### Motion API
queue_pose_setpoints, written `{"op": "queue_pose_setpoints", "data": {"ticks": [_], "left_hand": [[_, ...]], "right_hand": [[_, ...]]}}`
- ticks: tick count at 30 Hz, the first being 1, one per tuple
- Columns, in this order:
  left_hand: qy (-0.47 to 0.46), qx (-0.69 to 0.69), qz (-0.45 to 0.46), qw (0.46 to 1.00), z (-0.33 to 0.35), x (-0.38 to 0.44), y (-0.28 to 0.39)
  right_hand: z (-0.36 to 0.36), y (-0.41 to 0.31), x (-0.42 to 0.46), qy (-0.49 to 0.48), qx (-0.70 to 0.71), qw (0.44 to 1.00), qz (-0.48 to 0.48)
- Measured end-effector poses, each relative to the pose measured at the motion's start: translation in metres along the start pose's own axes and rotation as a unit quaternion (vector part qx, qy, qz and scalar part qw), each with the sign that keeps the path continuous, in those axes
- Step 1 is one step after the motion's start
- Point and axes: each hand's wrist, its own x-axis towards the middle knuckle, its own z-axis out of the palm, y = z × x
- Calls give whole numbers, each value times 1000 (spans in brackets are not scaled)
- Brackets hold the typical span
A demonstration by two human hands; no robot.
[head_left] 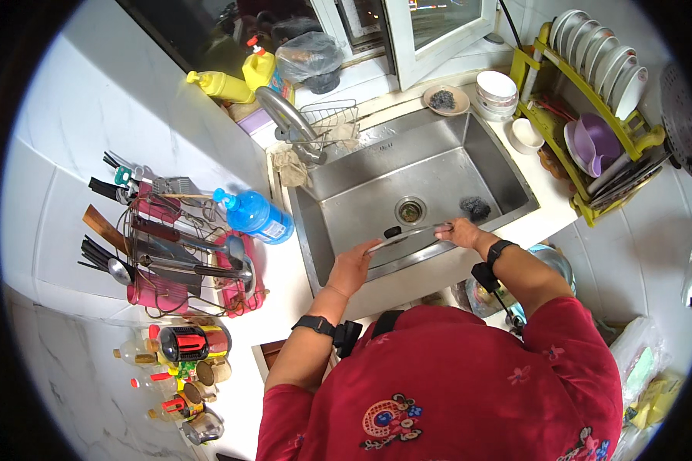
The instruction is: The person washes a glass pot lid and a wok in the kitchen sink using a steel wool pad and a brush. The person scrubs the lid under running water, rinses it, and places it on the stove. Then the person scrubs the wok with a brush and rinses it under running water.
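Note:
Both of my hands grip a round lid (413, 233), seen nearly edge-on with a dark knob, over the near side of the stainless steel sink (352, 193). My left hand (350, 267) holds its left edge, and my right hand (461, 233) has its right edge between thumb and fingers. Just beyond my right hand, a dark scouring pad (474, 208) lies on the sink floor. The drain strainer (410, 211) sits behind the lid. At the back left stands the curved faucet (288, 115), with a beige cloth (291, 168) beside its base.
A blue pump bottle (259, 216) and a wire rack of utensils (179, 259) stand on the left. Seasoning bottles (190, 344) are at the lower left. Stacked bowls (496, 95), a small cup (526, 136) and a green dish rack (588, 98) are on the right. An open window (438, 46) is behind.

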Motion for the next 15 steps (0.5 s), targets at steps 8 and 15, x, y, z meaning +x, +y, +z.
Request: {"op": "queue_pose_setpoints", "data": {"ticks": [8, 15], "left_hand": [[-22, -94, -96, 991, 14, 1, -3], [-101, 38, -205, 973, 24, -1, -26]], "right_hand": [[1, 16, -8, -4, -98, 994, -52], [-9, -6, -20, -11, -123, 989, -87]]}}
